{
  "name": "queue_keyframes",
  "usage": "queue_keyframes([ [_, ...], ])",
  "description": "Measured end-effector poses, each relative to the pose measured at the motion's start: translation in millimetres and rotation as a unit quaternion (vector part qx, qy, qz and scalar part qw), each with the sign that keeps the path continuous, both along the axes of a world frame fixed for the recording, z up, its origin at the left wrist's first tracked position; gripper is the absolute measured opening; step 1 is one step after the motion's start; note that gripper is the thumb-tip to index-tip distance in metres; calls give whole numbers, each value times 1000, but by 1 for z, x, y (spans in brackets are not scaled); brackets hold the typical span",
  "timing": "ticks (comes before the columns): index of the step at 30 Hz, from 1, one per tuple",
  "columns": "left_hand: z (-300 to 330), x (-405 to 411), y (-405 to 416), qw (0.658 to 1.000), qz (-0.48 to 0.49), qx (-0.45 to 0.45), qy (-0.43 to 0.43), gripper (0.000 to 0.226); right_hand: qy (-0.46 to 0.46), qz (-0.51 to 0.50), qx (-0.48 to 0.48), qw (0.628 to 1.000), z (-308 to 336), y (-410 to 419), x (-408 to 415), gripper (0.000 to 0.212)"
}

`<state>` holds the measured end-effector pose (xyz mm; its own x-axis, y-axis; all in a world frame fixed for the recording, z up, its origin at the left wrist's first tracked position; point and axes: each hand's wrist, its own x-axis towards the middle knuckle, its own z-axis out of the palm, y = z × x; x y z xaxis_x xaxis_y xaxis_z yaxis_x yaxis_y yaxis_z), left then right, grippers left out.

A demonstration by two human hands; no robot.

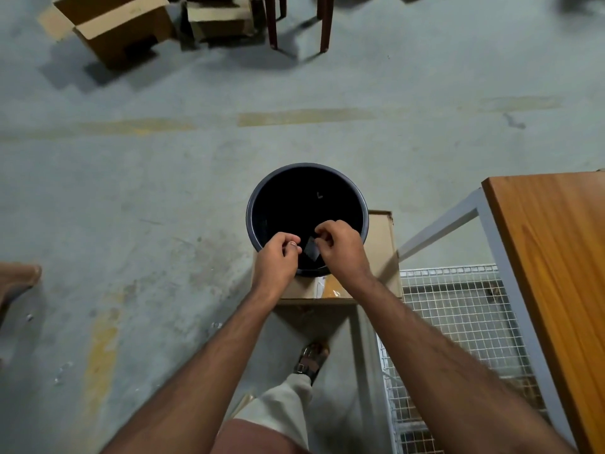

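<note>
A round dark bin (262, 191) stands on a cardboard box (381, 234) on the floor, its inside black. Both my hands hover over its near rim. My right hand (340, 249) pinches a small dark flat piece (311, 251) that hangs over the bin's opening. My left hand (278, 257) sits just left of that piece with fingers curled and thumb against the fingertips; whether it holds anything small is too unclear to tell. A tiny pale scrap (319, 195) lies inside the bin.
A wooden tabletop (553, 257) on a grey metal frame stands at the right, with a wire mesh shelf (458, 309) below. Open cardboard boxes (114, 24) and dark red chair legs (324, 24) sit far back. My sandalled foot (311, 358) is under the box.
</note>
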<state>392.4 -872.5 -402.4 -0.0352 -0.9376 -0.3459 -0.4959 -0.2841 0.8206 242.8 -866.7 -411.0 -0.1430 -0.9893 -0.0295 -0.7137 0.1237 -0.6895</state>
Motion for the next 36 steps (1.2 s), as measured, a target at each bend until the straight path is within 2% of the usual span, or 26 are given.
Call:
queue_keyframes([
  [4,19,-19,-5,999,-29,-24,25,18,-25,-26,-58,998,19,17,-17,21],
  [11,87,-80,10,976,-153,-129,84,21,-34,-113,-144,983,90,86,-73,22],
  [15,126,-122,67,954,-217,-133,160,23,-34,-195,-177,964,135,172,-105,27],
  [19,159,-176,158,905,-346,-136,205,19,-5,-306,-209,929,167,287,-125,27],
  [24,193,-232,291,813,-509,-141,247,18,22,-455,-247,855,191,449,-132,25],
  [31,219,-267,461,702,-644,-135,271,17,152,-619,-295,712,211,637,-105,17],
  [33,224,-270,504,691,-656,-145,267,19,179,-645,-307,676,217,678,-95,17],
  [36,225,-277,554,699,-651,-140,261,25,204,-686,-317,622,223,729,-82,17],
])
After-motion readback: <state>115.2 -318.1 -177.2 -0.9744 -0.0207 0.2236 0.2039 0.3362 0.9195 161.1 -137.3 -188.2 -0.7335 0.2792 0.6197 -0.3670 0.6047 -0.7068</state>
